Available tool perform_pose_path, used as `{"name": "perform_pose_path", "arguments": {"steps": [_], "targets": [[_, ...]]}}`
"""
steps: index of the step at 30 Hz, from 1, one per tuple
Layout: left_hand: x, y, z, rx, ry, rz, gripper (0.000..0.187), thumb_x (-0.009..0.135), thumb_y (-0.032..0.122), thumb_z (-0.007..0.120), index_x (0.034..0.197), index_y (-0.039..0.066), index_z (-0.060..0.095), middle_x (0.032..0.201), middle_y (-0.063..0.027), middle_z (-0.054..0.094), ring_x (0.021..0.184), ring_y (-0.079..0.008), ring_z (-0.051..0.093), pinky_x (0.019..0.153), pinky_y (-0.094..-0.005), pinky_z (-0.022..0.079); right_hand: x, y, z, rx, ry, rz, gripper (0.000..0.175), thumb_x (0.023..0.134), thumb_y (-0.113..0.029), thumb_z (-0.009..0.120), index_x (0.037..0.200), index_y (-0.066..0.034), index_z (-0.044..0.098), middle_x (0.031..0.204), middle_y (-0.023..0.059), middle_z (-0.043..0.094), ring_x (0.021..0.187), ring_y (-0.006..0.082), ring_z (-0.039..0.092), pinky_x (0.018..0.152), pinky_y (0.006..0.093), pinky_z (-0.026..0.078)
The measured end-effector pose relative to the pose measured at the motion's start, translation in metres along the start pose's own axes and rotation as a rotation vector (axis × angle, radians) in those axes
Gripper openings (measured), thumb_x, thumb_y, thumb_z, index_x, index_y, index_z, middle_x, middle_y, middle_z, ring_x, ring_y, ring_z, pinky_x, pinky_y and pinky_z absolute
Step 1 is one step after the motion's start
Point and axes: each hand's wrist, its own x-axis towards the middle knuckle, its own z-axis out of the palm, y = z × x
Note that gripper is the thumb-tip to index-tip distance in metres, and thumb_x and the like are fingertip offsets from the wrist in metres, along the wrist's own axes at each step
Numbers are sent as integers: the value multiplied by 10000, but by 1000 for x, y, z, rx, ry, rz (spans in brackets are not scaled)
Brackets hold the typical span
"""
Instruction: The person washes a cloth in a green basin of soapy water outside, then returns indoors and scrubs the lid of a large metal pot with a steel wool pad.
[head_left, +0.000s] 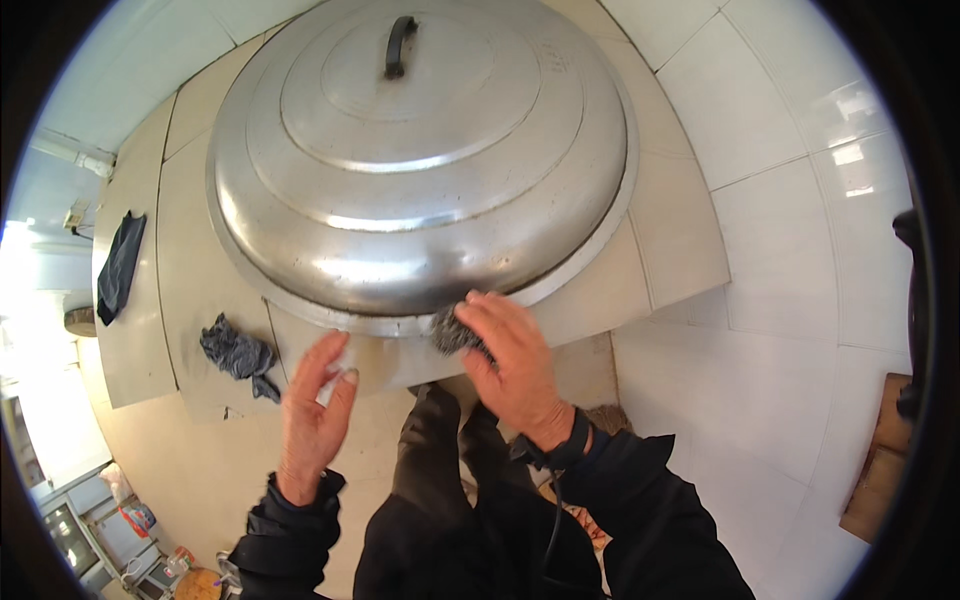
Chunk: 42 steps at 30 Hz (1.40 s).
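Note:
A large domed metal lid (420, 195) with a black handle (397, 46) covers a round opening in the tiled counter (600, 289). My right hand (517, 367) grips a grey steel wool scouring pad (452, 332) at the lid's near rim. Its fingertips curl over the pad, which hides part of the rim. Just off the rim, farther left, my left hand (319, 409) hovers with thumb and fingers apart. A small pale patch shows between them; what it is, I cannot tell.
Left of the lid lie a crumpled dark plastic bag (236, 356) and a dark cloth (120, 266). White wall tiles (757, 247) rise on the right. A cable (555, 517) hangs from my right wrist. A round wooden board (198, 583) is at lower left.

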Motion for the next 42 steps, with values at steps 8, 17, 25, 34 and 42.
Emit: {"name": "perform_pose_path", "arguments": {"steps": [8, 17, 25, 34, 42], "targets": [[183, 44, -35, 554, 83, 612, 429, 925, 158, 602, 1343, 68, 578, 1429, -251, 496, 1326, -413, 467, 1092, -456, 382, 92, 61, -8, -472, 46, -145, 451, 810, -49, 673, 1258, -73, 625, 1380, 84, 553, 1285, 351, 488, 1026, 438, 429], [349, 54, -7, 554, -33, 716, 463, 966, 252, 589, 1418, 175, 528, 1308, -164, 594, 1034, -275, 620, 894, -352, 485, 152, 81, -68, -373, 376, 277, 284, 952, -117, 542, 1203, -53, 658, 1277, 150, 630, 1236, 393, 540, 1051, 472, 429], [374, 74, -12, 630, -120, 466, 483, 939, 393, 624, 1369, 181, 566, 926, -82, 724, 671, -168, 643, 675, -319, 500, 101, 108, -32, -530, 415, 53, 291, 939, -82, 545, 1203, -21, 650, 1251, 158, 639, 1157, 388, 588, 1001, 447, 467], [388, 86, -6, 657, -72, 287, 689, 886, 588, 581, 1304, 40, 588, 815, -87, 675, 730, -203, 651, 691, -349, 492, 38, 125, -40, -575, 490, 360, 315, 861, -142, 674, 1162, -49, 684, 1199, 124, 602, 1071, 340, 540, 935, 416, 463], [423, 105, 18, 743, -98, 194, 548, 926, 477, 523, 1055, -52, 587, 738, -185, 645, 682, -283, 658, 675, -416, 499, 71, 150, -83, -534, 416, 335, 266, 772, -56, 672, 1033, -59, 723, 1048, 92, 629, 980, 308, 569, 852, 388, 484]]}}
